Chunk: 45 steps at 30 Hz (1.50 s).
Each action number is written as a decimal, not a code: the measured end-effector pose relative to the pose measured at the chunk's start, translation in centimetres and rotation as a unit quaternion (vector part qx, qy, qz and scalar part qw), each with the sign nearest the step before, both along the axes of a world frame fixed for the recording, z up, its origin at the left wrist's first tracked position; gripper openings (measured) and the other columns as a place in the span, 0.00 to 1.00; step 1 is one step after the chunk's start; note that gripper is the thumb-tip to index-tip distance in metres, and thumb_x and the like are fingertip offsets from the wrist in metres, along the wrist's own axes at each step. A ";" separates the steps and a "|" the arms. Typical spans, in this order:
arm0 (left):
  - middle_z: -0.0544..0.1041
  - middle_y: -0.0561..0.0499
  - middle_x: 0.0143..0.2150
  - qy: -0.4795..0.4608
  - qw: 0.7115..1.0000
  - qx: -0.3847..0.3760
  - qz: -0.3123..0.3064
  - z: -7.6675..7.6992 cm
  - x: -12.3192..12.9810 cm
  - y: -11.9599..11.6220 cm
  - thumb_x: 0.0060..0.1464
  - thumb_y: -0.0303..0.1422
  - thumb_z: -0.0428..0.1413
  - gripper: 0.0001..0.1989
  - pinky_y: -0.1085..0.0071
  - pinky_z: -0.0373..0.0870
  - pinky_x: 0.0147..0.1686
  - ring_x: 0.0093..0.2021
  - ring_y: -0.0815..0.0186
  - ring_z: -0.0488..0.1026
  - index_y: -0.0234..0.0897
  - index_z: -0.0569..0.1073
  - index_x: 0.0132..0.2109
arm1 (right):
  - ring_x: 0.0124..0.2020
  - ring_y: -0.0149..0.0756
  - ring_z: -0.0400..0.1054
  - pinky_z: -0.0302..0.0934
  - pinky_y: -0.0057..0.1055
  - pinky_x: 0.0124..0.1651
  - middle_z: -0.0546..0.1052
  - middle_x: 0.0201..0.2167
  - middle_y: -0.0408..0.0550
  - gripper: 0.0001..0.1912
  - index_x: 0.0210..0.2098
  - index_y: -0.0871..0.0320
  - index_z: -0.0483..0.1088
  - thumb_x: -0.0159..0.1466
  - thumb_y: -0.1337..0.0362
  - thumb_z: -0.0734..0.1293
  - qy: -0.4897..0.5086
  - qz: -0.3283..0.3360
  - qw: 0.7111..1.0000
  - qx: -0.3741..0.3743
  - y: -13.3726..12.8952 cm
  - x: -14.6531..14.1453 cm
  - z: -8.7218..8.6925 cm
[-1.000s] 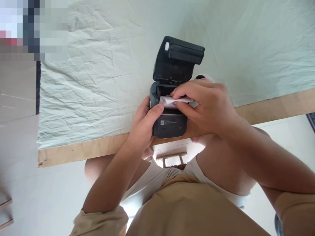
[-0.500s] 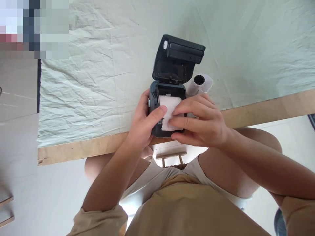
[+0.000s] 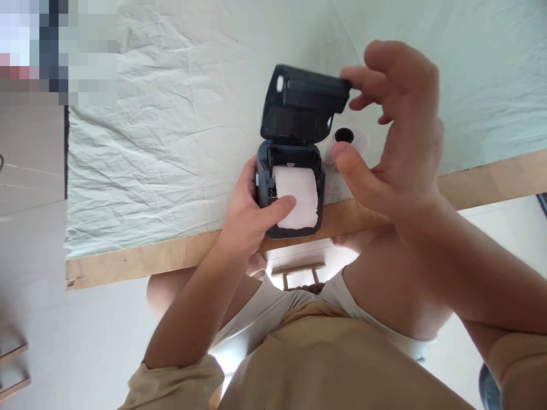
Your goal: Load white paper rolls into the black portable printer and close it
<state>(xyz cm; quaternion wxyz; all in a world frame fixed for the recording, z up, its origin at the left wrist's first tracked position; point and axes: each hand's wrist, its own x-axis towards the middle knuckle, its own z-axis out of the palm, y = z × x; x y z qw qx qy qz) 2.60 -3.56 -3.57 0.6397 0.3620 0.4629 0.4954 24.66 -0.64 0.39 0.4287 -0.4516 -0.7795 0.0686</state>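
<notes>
Spread right-hand fingers (image 3: 364, 81) meet the raised black plastic lid (image 3: 299, 105); left hand (image 3: 244, 219), gripping the boxy dark printer (image 3: 296, 233), should thumb the white paper strip (image 3: 302, 185) flat.

printer (image 3: 294, 232): dark slate-black | tab (image 3: 257, 180) on printer's left side: pale mint | paper (image 3: 301, 191) inside printer: plain white | lid (image 3: 294, 117) beyond printer: black, white spot at left | cylinder (image 3: 344, 135) right of printer: white, black end | cloth (image 3: 171, 142) around printer: pale green

Paper (image 3: 304, 188) lies in the printer (image 3: 264, 159) (a roll (image 3: 343, 135) sits just right).
</notes>
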 end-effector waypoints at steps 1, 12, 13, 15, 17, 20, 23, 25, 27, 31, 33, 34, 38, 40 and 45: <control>0.87 0.47 0.54 0.006 1.000 -0.004 0.004 0.0 0.0 0.0 0.49 0.38 0.80 0.30 0.63 0.85 0.46 0.53 0.50 0.87 0.45 0.82 0.57 | 0.62 0.49 0.82 0.74 0.49 0.56 0.79 0.66 0.49 0.21 0.65 0.44 0.70 0.73 0.60 0.66 0.025 0.005 1.000 0.007 -0.1 -0.1 0.0; 0.88 0.48 0.53 -0.002 1.000 0.012 -0.005 -0.1 0.0 0.1 0.47 0.46 0.82 0.33 0.65 0.86 0.43 0.52 0.50 0.87 0.46 0.81 0.57 | 0.20 0.27 0.56 0.50 0.28 0.20 0.65 0.22 0.36 0.26 0.32 0.51 0.55 0.77 0.53 0.72 0.201 0.149 0.928 -0.277 -1.9 -0.2 -4.8; 0.88 0.48 0.51 -0.019 1.000 0.005 -0.001 0.0 0.1 0.1 0.49 0.50 0.81 0.31 0.65 0.86 0.41 0.51 0.50 0.88 0.46 0.81 0.56 | 0.20 0.27 0.56 0.48 0.28 0.19 0.64 0.22 0.36 0.27 0.32 0.51 0.53 0.76 0.53 0.73 0.208 0.146 0.925 -0.281 -1.7 -0.2 -5.1; 0.89 0.47 0.48 -0.041 0.999 -0.013 -0.003 0.1 0.3 0.1 0.55 0.55 0.77 0.28 0.62 0.87 0.40 0.51 0.48 0.89 0.45 0.82 0.54 | 0.20 0.27 0.55 0.47 0.27 0.19 0.62 0.22 0.36 0.28 0.31 0.51 0.52 0.75 0.53 0.75 0.206 0.146 0.926 -0.282 -1.4 -0.2 -5.4; 0.89 0.47 0.46 -0.046 0.999 -0.021 -0.010 0.3 0.5 0.1 0.58 0.54 0.76 0.25 0.59 0.89 0.44 0.55 0.45 0.90 0.45 0.83 0.53 | 0.21 0.26 0.52 0.46 0.28 0.20 0.60 0.22 0.35 0.29 0.31 0.51 0.52 0.73 0.54 0.76 0.189 0.144 0.930 -0.280 -1.1 -0.2 -5.4; 0.90 0.47 0.47 -0.052 0.998 -0.021 -0.008 0.5 0.5 0.2 0.59 0.52 0.76 0.23 0.55 0.90 0.53 0.60 0.43 0.89 0.45 0.84 0.53 | 0.22 0.26 0.49 0.45 0.29 0.22 0.59 0.22 0.35 0.29 0.31 0.52 0.52 0.72 0.54 0.76 0.171 0.133 0.937 -0.273 -0.6 -0.2 -5.4; 0.90 0.46 0.51 -0.056 0.998 -0.016 -0.006 0.4 0.6 0.3 0.59 0.52 0.76 0.24 0.55 0.89 0.58 0.65 0.41 0.87 0.45 0.84 0.54 | 0.22 0.26 0.51 0.46 0.30 0.23 0.60 0.22 0.35 0.30 0.31 0.51 0.53 0.74 0.50 0.76 0.182 0.139 0.932 -0.282 -0.4 -0.2 -5.7; 0.90 0.47 0.53 -0.059 0.998 -0.005 -0.014 0.3 0.6 0.4 0.61 0.51 0.75 0.21 0.57 0.89 0.59 0.69 0.43 0.84 0.45 0.84 0.54 | 0.23 0.27 0.54 0.48 0.30 0.24 0.62 0.22 0.36 0.30 0.31 0.51 0.54 0.74 0.46 0.76 0.199 0.142 0.923 -0.296 -0.6 -0.2 -5.8; 0.90 0.48 0.56 -0.071 0.997 0.004 -0.020 0.0 0.7 0.5 0.66 0.50 0.71 0.17 0.59 0.88 0.62 0.72 0.46 0.82 0.45 0.84 0.53 | 0.24 0.29 0.57 0.50 0.30 0.24 0.64 0.22 0.38 0.30 0.31 0.51 0.55 0.74 0.44 0.75 0.208 0.121 0.915 -0.323 -0.9 -0.3 -5.6; 0.91 0.48 0.48 -0.114 0.993 -0.030 0.016 -0.4 0.9 0.9 0.73 0.46 0.63 0.14 0.57 0.88 0.62 0.68 0.48 0.85 0.41 0.84 0.47 | 0.25 0.30 0.59 0.53 0.31 0.26 0.66 0.24 0.39 0.28 0.32 0.51 0.57 0.74 0.45 0.75 0.204 0.091 0.903 -0.367 -1.5 -0.3 -4.9; 0.89 0.48 0.40 -0.120 0.990 -0.055 0.047 -0.5 1.0 1.0 0.74 0.46 0.61 0.16 0.55 0.89 0.61 0.62 0.48 0.88 0.40 0.85 0.43 | 0.24 0.30 0.58 0.53 0.31 0.25 0.65 0.25 0.39 0.28 0.33 0.51 0.57 0.72 0.46 0.77 0.210 0.094 0.901 -0.368 -1.5 -0.3 -4.8; 0.88 0.48 0.36 -0.120 0.989 -0.061 0.062 -0.6 1.1 1.0 0.74 0.45 0.62 0.16 0.55 0.89 0.60 0.59 0.48 0.90 0.40 0.85 0.41 | 0.24 0.29 0.58 0.53 0.31 0.25 0.64 0.25 0.38 0.29 0.33 0.51 0.56 0.71 0.46 0.78 0.214 0.097 0.900 -0.367 -1.5 -0.2 -4.8; 0.83 0.53 0.30 -0.115 0.988 -0.037 0.096 -0.7 1.0 1.0 0.72 0.38 0.65 0.15 0.59 0.90 0.56 0.44 0.56 0.90 0.40 0.82 0.34 | 0.23 0.28 0.58 0.53 0.30 0.22 0.65 0.26 0.36 0.29 0.35 0.50 0.56 0.68 0.48 0.80 0.230 0.124 0.898 -0.354 -1.6 0.0 -5.3; 0.82 0.55 0.29 -0.105 0.988 -0.034 0.106 -0.8 0.9 1.0 0.71 0.38 0.66 0.15 0.61 0.89 0.55 0.40 0.60 0.89 0.40 0.80 0.33 | 0.21 0.27 0.59 0.53 0.29 0.21 0.66 0.24 0.34 0.27 0.36 0.49 0.58 0.68 0.49 0.80 0.233 0.138 0.898 -0.347 -1.8 0.0 -5.4; 0.85 0.54 0.34 -0.077 0.992 -0.058 0.084 -1.1 0.6 0.8 0.70 0.47 0.68 0.16 0.64 0.88 0.49 0.44 0.58 0.89 0.41 0.82 0.39 | 0.19 0.29 0.68 0.56 0.28 0.19 0.69 0.23 0.33 0.23 0.38 0.48 0.62 0.73 0.45 0.77 0.287 0.080 0.927 -0.228 -2.0 -1.0 -3.8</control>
